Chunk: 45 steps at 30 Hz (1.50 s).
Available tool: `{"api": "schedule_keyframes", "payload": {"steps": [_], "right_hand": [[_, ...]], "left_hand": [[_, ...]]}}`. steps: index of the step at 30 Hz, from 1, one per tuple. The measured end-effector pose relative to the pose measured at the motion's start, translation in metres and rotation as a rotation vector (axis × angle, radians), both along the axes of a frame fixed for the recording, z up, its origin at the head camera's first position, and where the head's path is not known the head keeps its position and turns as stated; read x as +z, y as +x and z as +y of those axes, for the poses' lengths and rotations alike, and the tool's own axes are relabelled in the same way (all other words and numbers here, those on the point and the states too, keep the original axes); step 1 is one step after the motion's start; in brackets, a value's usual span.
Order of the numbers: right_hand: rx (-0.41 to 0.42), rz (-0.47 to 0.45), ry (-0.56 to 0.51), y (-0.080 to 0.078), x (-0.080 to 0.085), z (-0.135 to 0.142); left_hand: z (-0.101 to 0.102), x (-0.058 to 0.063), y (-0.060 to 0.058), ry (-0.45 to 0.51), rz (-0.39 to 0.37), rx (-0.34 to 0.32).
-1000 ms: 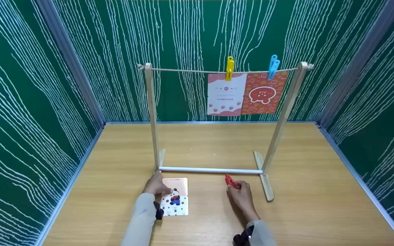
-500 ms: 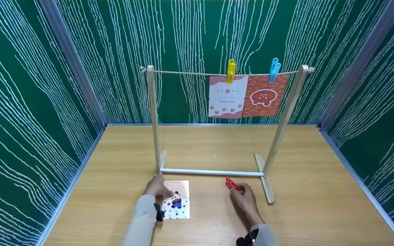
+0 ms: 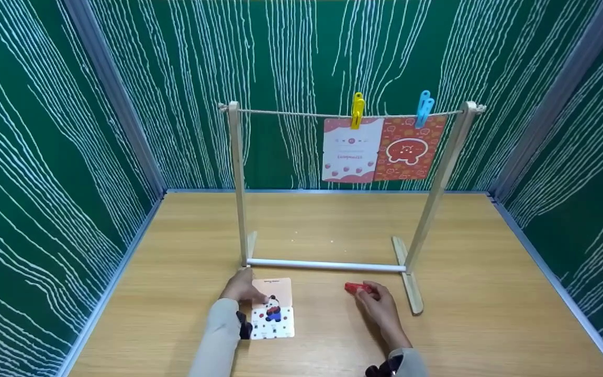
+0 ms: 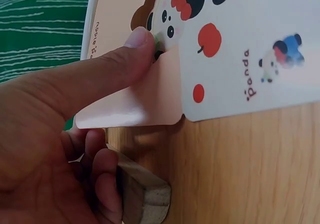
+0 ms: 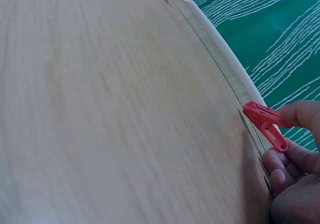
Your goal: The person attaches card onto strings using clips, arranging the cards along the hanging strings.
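My left hand (image 3: 241,288) grips a folding card (image 3: 275,327) by its left edge. In the left wrist view the thumb lies on the card's peach part and the other fingers are curled below. A panda, apples and the word "panda" are printed on the card (image 4: 225,79), and a crease crosses its middle. Lower right, my right hand (image 3: 383,311) pinches a red clothespin (image 3: 356,288) just over the table. In the right wrist view thumb and fingers press the two handles of the clothespin (image 5: 265,124).
A wooden stand (image 3: 440,183) with a white crossbar (image 3: 327,265) stands behind both hands. On its string (image 3: 291,113) hangs an open strawberry-and-bear card (image 3: 354,157), held by a yellow clothespin (image 3: 357,111) and a blue clothespin (image 3: 424,110). Green panels enclose the table (image 3: 490,283).
The red clothespin has turned in my right hand, from pointing up and left to lying nearly level. My left hand still grips the panda card. The whole head view has shifted slightly.
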State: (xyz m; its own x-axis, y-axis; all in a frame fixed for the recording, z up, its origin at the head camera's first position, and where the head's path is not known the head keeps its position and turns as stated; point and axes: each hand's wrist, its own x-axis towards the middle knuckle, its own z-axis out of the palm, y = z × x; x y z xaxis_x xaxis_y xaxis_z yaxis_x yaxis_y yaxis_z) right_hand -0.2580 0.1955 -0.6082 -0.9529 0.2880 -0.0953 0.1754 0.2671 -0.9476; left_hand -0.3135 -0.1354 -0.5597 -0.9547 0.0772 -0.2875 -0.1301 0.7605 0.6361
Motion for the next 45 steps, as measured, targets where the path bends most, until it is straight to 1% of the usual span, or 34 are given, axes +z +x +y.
{"api": "schedule_keyframes", "payload": {"steps": [3,5,9,11,18,22,26,29,33,36,39,42,45], "right_hand": [[0.009,0.004,-0.015,0.001,0.0,0.003],[0.011,-0.012,-0.006,0.001,0.0,0.004],[0.025,-0.039,-0.009,0.002,0.0,0.006],[0.035,-0.049,-0.018,0.003,0.001,0.007],[0.074,-0.095,-0.071,-0.001,0.005,0.011],[0.104,-0.128,-0.106,-0.004,0.013,0.012],[0.12,-0.116,-0.14,-0.006,0.02,0.01],[0.147,-0.064,-0.195,-0.007,0.024,0.007],[0.192,0.011,-0.269,-0.008,0.036,0.004],[0.209,0.037,-0.251,-0.009,0.049,0.002],[0.225,0.043,-0.222,-0.01,0.063,0.0],[0.23,0.044,-0.192,-0.012,0.076,-0.002],[0.238,0.045,-0.146,-0.015,0.088,-0.004]], "left_hand": [[-0.001,0.0,0.0,0.007,-0.005,0.003],[-0.002,0.0,-0.001,0.024,-0.03,0.022],[-0.005,-0.002,0.0,0.067,-0.05,0.043],[-0.007,-0.002,0.0,0.112,-0.058,0.044],[-0.016,-0.002,0.002,0.375,-0.074,0.078],[-0.019,-0.002,0.001,0.433,-0.091,0.104],[-0.019,0.002,0.001,0.476,-0.121,0.148],[-0.017,0.006,0.0,0.54,-0.083,0.153],[-0.013,0.015,-0.002,0.579,0.016,0.142],[-0.01,0.023,-0.005,0.598,0.038,0.173],[-0.008,0.032,-0.007,0.639,0.068,0.204],[-0.006,0.041,-0.009,0.648,0.134,0.201],[-0.003,0.052,-0.009,0.621,0.196,0.197]]}}
